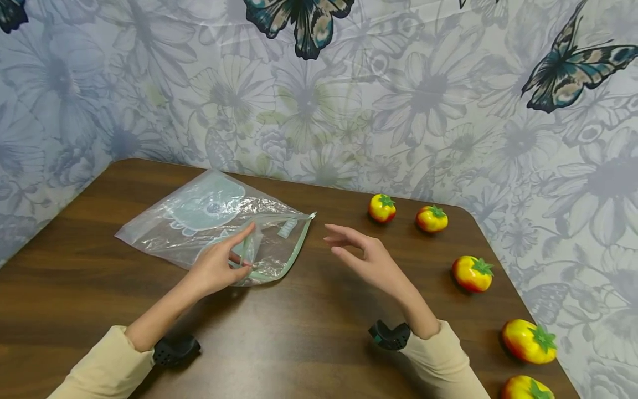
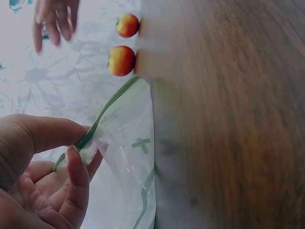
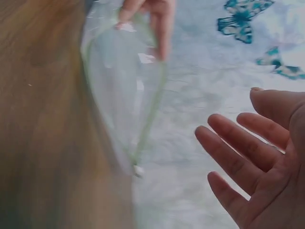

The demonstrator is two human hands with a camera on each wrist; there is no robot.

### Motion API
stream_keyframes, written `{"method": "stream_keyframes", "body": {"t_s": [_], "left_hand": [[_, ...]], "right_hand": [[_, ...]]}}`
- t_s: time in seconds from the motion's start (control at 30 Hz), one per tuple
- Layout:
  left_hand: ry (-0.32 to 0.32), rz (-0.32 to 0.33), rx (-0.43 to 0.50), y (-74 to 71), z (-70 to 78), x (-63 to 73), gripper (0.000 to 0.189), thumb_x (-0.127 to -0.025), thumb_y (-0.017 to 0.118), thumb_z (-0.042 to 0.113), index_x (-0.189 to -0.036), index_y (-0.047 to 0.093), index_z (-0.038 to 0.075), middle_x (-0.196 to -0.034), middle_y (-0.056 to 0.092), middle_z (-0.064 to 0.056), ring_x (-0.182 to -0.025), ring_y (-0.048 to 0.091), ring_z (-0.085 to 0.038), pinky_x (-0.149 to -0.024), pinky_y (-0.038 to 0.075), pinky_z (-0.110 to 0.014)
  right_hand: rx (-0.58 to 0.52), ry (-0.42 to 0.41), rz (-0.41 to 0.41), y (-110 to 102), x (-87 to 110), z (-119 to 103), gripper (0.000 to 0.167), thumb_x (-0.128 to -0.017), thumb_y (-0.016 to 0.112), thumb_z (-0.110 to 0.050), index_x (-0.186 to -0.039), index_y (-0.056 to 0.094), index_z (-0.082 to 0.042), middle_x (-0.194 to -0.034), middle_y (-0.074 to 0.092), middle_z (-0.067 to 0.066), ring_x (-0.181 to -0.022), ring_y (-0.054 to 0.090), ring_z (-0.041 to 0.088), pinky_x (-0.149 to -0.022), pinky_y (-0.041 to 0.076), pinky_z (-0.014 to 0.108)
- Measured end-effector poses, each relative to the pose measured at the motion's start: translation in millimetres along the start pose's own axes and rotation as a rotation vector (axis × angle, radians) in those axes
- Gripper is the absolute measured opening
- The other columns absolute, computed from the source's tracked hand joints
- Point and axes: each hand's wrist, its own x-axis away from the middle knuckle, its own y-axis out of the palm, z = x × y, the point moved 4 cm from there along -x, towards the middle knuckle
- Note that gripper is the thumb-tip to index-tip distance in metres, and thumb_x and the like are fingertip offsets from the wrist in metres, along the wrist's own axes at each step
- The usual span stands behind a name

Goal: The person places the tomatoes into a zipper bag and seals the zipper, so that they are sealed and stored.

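Observation:
A clear zip bag (image 1: 199, 210) with a green-edged mouth lies on the table, its opening toward the right. My left hand (image 1: 219, 263) pinches the near edge of that mouth between thumb and fingers and lifts it, so the mouth gapes in the right wrist view. To the right of the bag, my right hand (image 1: 366, 260) hovers over the table with nothing in it; its fingers (image 3: 243, 148) are spread and relaxed. Beyond the right hand sit two red-and-yellow toy tomatoes with green leaves, one tomato (image 1: 381, 209) near the back edge and another tomato (image 1: 431, 219) beside it.
More of the same toy fruit run down the table's right side: one tomato (image 1: 472, 274), a nearer tomato (image 1: 529, 341), and a last tomato (image 1: 527, 388) cut by the frame's bottom. Behind the brown table (image 1: 309, 343) hangs a flower-and-butterfly patterned cloth (image 1: 329, 111).

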Motion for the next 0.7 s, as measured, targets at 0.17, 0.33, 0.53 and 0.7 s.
{"method": "stream_keyframes", "body": {"t_s": [0.17, 0.33, 0.53, 0.7], "left_hand": [[-0.002, -0.013, 0.026, 1.8, -1.0, -0.8, 0.083, -0.077, 0.071, 0.001, -0.148, 0.029, 0.01, -0.091, 0.069, -0.008, -0.065, 0.064, -0.013, -0.046, 0.044, -0.03], [0.005, -0.01, 0.041, 1.7, -0.7, -1.9, 0.083, -0.077, 0.071, 0.0, -0.148, 0.029, 0.009, -0.091, 0.069, -0.009, -0.068, 0.065, -0.015, -0.047, 0.045, -0.03], [-0.013, -0.013, 0.027, 0.7, -1.8, -0.6, 0.083, -0.078, 0.071, 0.001, -0.148, 0.028, 0.011, -0.093, 0.068, -0.007, -0.069, 0.064, -0.015, -0.048, 0.045, -0.03], [-0.019, -0.029, 0.033, 3.1, -1.5, -2.6, 0.084, -0.078, 0.071, -0.001, -0.149, 0.027, 0.012, -0.091, 0.068, -0.007, -0.068, 0.064, -0.014, -0.047, 0.045, -0.031]], "right_hand": [[0.133, -0.086, 0.098, -30.6, 32.5, -2.4, 0.048, -0.09, 0.06, -0.002, -0.136, 0.05, -0.013, -0.115, 0.063, -0.001, -0.108, 0.057, 0.016, -0.091, 0.043, 0.032], [0.324, -0.086, 0.241, -68.4, 80.2, -19.7, 0.059, -0.082, 0.065, 0.009, -0.136, 0.05, -0.011, -0.115, 0.063, 0.001, -0.108, 0.056, 0.012, -0.092, 0.039, 0.02], [0.517, 0.085, 0.45, -111.2, 154.1, -21.7, 0.061, -0.08, 0.066, 0.012, -0.135, 0.052, -0.011, -0.112, 0.063, -0.009, -0.111, 0.05, 0.0, -0.091, 0.031, 0.01], [0.591, 0.305, 0.601, -141.8, 212.7, -3.1, 0.054, -0.088, 0.061, 0.003, -0.138, 0.05, -0.016, -0.112, 0.054, -0.03, -0.11, 0.042, -0.013, -0.089, 0.025, 0.003]]}}
